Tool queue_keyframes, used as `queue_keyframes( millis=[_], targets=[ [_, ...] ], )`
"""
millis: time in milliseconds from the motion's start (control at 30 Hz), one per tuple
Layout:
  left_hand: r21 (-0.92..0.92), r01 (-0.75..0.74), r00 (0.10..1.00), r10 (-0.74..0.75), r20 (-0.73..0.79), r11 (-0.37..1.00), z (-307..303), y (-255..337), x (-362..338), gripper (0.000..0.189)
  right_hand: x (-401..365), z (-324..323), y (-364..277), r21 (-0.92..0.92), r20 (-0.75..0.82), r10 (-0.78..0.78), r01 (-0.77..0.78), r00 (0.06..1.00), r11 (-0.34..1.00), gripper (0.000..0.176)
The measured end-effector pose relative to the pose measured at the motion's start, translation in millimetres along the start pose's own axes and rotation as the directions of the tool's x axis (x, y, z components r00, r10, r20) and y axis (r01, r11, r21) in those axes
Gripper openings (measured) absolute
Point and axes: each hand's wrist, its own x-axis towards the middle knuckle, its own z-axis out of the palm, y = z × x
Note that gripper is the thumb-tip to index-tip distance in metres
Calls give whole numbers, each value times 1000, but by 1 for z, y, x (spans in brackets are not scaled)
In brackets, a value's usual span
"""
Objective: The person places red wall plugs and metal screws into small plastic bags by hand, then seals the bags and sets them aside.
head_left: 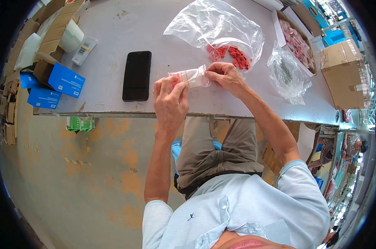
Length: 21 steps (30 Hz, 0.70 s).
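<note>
From here, the left hand's grip (170,97) and the right hand's grip (228,78) look pinched on opposite ends of a pouch (193,78), seemingly to steady it between them, with red pieces (240,58) handily just beyond the right and a phone (137,76) beside the left.

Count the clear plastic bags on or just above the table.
3 visible: small bag between left hand and right hand; large bag with red pieces; crumpled bag beside open carton. More may be hidden in or behind that carton.
</note>
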Motion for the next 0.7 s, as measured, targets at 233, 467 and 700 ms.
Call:
queue_keyframes(
  millis=[233, 467, 700],
  targets=[
    [80, -51, 999, 51, -1, 996, 4, 4, 3, 10, -8, -9, 9, 258, -42, -8, 19, 999, 966, 13],
    [93, -89, 995, 93, -47, 992, 4, 8, 1, 15, -62, -25, 28, 407, -258, -106, 207, 960, 889, 9],
    [-512, 316, 943, -321, 81, 799, 34, 83, -23, 23, -131, -72, 27, 507, -296, -223, 351, 929, 787, 8]
  ],
)
